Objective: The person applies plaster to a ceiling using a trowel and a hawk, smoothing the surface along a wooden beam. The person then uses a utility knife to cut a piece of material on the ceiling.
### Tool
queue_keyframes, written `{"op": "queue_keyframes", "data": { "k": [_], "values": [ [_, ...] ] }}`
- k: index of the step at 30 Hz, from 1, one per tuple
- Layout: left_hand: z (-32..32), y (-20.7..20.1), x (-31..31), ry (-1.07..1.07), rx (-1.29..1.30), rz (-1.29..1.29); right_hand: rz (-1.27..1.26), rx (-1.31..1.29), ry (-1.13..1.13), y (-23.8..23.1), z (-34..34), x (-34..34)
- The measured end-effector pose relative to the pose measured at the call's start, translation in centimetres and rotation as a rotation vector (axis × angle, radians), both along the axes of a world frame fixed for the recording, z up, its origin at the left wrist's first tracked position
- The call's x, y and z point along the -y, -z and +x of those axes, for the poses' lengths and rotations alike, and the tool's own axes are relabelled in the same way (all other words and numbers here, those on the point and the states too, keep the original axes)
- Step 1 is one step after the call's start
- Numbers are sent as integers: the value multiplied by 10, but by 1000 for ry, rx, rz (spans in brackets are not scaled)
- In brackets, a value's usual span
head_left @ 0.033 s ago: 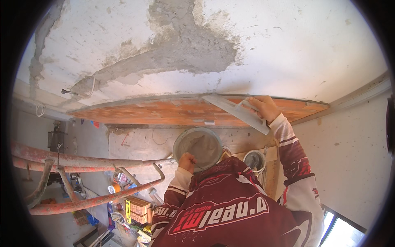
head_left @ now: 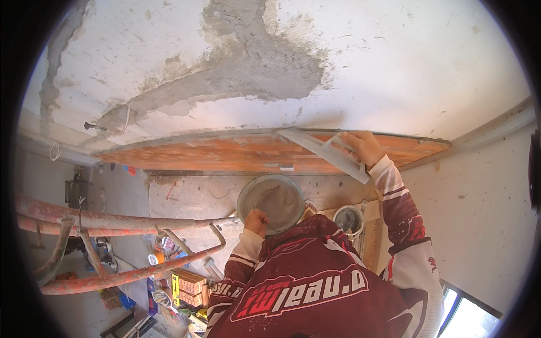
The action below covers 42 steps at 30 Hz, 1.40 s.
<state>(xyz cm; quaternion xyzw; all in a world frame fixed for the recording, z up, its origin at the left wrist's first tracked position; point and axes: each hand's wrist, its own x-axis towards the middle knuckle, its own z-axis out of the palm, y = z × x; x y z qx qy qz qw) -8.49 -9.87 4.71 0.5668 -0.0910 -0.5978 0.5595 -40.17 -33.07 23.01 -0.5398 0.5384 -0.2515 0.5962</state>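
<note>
My right hand (head_left: 362,147) is wrapped round the handle of a long flat plastering trowel (head_left: 307,143). The trowel lies slantwise against a band of orange brick (head_left: 225,151), one end near the band's upper edge. My left hand (head_left: 257,222) is closed at the near left rim of a round tub (head_left: 241,198). What its fingers hold, if anything, is hidden. Wet grey mortar (head_left: 276,200) partly fills the tub. Above the brick, the white wall (head_left: 389,73) carries a broad patch of grey mortar (head_left: 259,70).
Red-painted scaffold tubes (head_left: 129,281) cross on the left. A small bucket (head_left: 349,218) stands to the right of the tub. Below left, a stack of bricks (head_left: 190,287) sits among tools and other clutter. A cable end (head_left: 90,125) sticks out of the wall at left.
</note>
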Motion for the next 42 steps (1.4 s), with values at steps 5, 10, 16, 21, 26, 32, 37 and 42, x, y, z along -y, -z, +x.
{"op": "queue_keyframes", "data": {
  "k": [5, 10, 16, 21, 26, 32, 37, 42],
  "values": [
    [-5, -15, 5, -81, -119, 47, 41, 33, 17, -15, -7, -3],
    [-4, -12, 4, -41, -125, 37, 0, 69, 37, -11, -17, -10],
    [-5, -13, 4, -64, -127, 44, -11, 99, 28, -7, -18, -20],
    [-7, -13, 9, -58, -102, 75, -94, 100, 63, 22, 33, -44],
    [-8, -16, 8, -46, -46, 34, -141, 129, 63, 51, 83, -56],
    [-10, -21, 6, -78, -110, 27, -191, 86, 119, 42, 78, -41],
    [-7, -13, 1, -101, -141, 19, -198, 12, 131, 27, 46, -32],
    [-5, -12, 1, -99, -108, 36, -107, 28, 179, 9, 10, -30]
  ]
}}
